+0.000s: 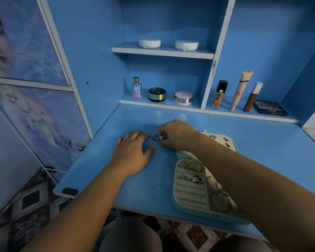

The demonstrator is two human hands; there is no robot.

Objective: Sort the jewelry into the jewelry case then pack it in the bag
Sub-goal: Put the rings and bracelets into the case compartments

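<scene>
Surface: open case sits at the front edge, right of middle, lid toward the back. Four rings already in the roll slots; loop pieces in its right compartment, type unclear. Right hand near surface middle, fingers pinching a small silver piece, ring or earring, too small to tell. Left hand flat beside it, fingers released. Judged partway: this piece unsorted, case unclosed. No bag in view. Right forearm hides part of the case.

Right hand pinches a ring beside the flat left hand.
</scene>
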